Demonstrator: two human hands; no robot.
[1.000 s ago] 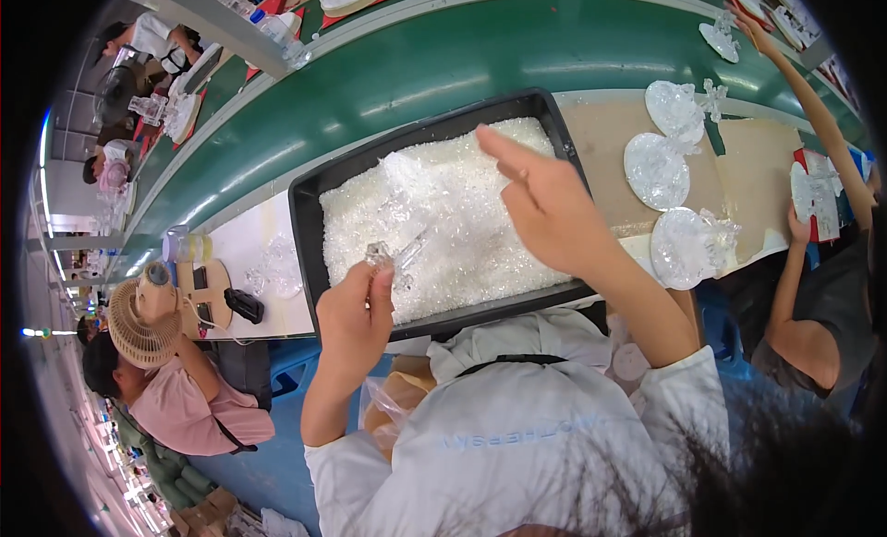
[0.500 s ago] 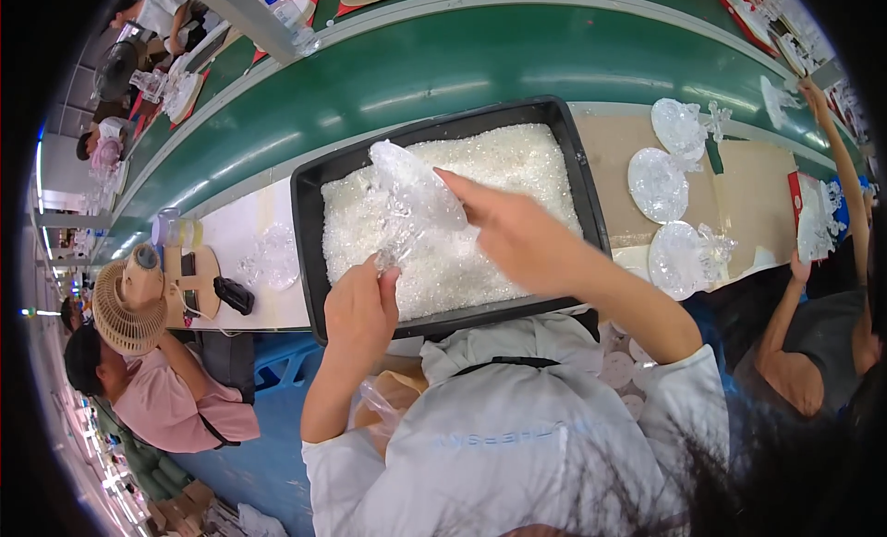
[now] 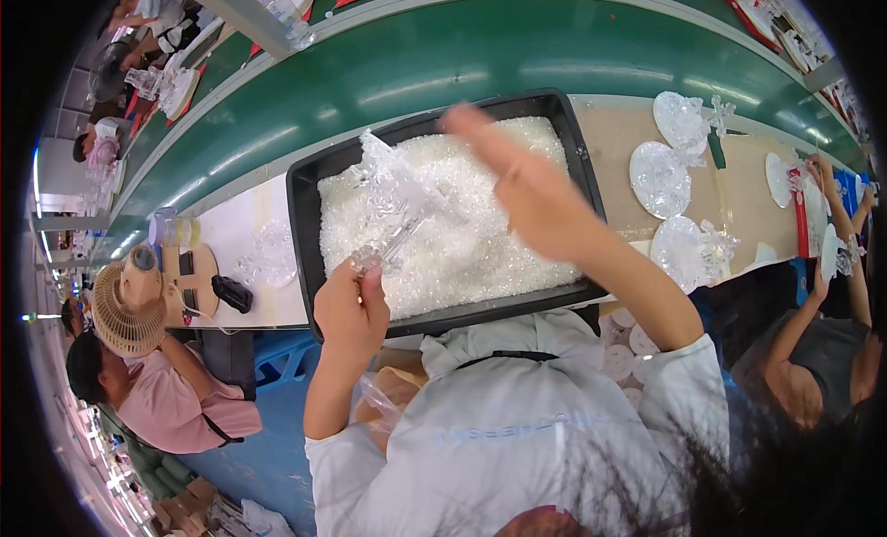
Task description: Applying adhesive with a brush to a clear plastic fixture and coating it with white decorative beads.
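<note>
My left hand is closed, pinching the knobbed end of a clear plastic ornament between thumb and fingers. The ornament is tilted over a black tray filled with white, glittery granules. Its wider end points away from me. Above the tray's far side, apart from the ornament, my right hand is blurred by motion. The fingers look stretched out, and nothing shows in them.
Several clear round ornaments lie on cardboard right of the tray. Another clear piece and a black object are to the left, by a fan. A green conveyor runs behind. Co-workers sit on both sides.
My right hand has left the ornament and moved up and away over the tray. The ornament has turned in my left hand. At right, a co-worker's hands and pieces have shifted.
</note>
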